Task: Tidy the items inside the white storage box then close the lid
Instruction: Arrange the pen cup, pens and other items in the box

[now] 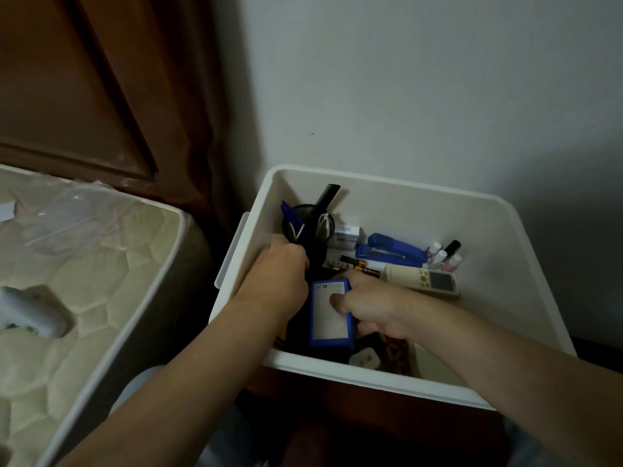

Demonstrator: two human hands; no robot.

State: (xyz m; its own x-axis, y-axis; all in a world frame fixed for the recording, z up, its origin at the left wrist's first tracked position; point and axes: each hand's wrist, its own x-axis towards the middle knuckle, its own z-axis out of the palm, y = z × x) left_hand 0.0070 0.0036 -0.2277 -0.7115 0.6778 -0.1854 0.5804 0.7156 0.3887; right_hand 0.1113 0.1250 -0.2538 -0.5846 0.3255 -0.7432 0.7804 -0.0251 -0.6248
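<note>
The white storage box (387, 183) stands open below me against the wall. My right hand (374, 306) grips a blue box with a white label (328, 318), thumb on its face, near the box's front left. My left hand (281, 271) reaches in beside a black mesh pen cup (308, 220) holding blue pens and a black tube; its fingers are hidden, so its grip is unclear. A blue stapler (391, 251), a cream remote control (421, 278), batteries (354, 264), nail polish bottles (445, 256) and a small white carton (347, 235) lie further back.
A mattress (84, 281) with a clear plastic bag (64, 217) and a white object (30, 311) lies left of the box. Dark wooden panelling (101, 79) rises behind it. A grey wall (438, 79) backs the box. A white plug (365, 358) lies at the box's front.
</note>
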